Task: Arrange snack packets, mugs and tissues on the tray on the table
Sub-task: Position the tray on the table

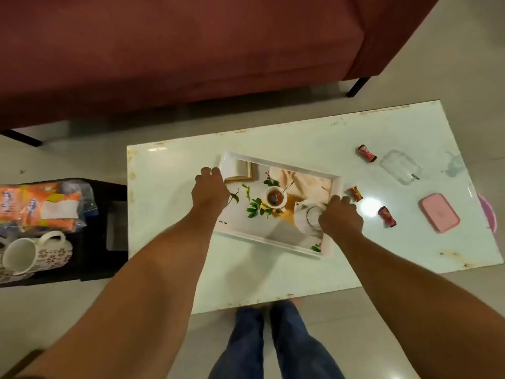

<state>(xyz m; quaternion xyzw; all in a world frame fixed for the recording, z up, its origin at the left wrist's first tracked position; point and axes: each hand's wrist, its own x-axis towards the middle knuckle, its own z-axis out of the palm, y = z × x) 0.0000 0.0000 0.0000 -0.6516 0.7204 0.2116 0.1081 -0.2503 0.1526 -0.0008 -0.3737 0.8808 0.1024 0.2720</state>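
A white rectangular tray (284, 161) with a printed tea picture lies on the white table (175, 214). My left hand (209, 191) grips the tray's left edge. At the tray's right edge, my right hand (340, 217) holds on with curled fingers. Three small red snack packets lie on the table to the right: one (367, 153) far, one (355, 193) beside my right hand, one (387, 216) nearer. On a black stool at the left sit orange snack packets (41, 206), a clear bag with white tissues (61, 209) and a floral white mug (35, 254) on its side.
A clear plastic box (400, 166) and a pink lid (440, 212) lie at the table's right end. A maroon sofa (191, 50) stands behind the table. The black stool (95, 242) is left of the table. My legs in jeans show at the near edge.
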